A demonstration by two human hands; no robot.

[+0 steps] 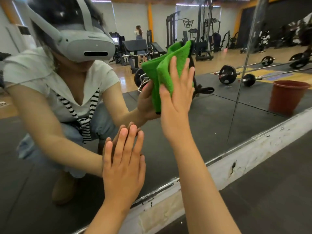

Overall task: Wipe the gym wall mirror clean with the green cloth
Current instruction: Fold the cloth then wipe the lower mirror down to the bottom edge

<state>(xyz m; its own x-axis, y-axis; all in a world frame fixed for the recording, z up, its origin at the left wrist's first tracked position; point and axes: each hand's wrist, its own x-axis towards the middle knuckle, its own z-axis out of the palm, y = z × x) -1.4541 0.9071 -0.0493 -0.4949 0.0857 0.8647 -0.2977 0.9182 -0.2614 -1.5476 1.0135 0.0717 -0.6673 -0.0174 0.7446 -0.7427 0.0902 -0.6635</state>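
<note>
I get a bright, evenly lit feed. Light comes from pale windows (187,14) reflected high in the mirror (219,105), and it leaves a soft sheen on the reflected wooden floor (124,80). Shadows are faint and soft-edged. The left hand (124,168) and right hand (177,102) read sharp, while the reflection at top right smears. The wide lens tilts the mirror's seam (244,76) and bows its white base strip (253,149).

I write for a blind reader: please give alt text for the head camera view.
A person's right hand presses a green cloth flat against a gym wall mirror, while the left hand lies flat on the glass lower down. The mirror reflects the crouching person, barbells and a brown bucket.
</note>
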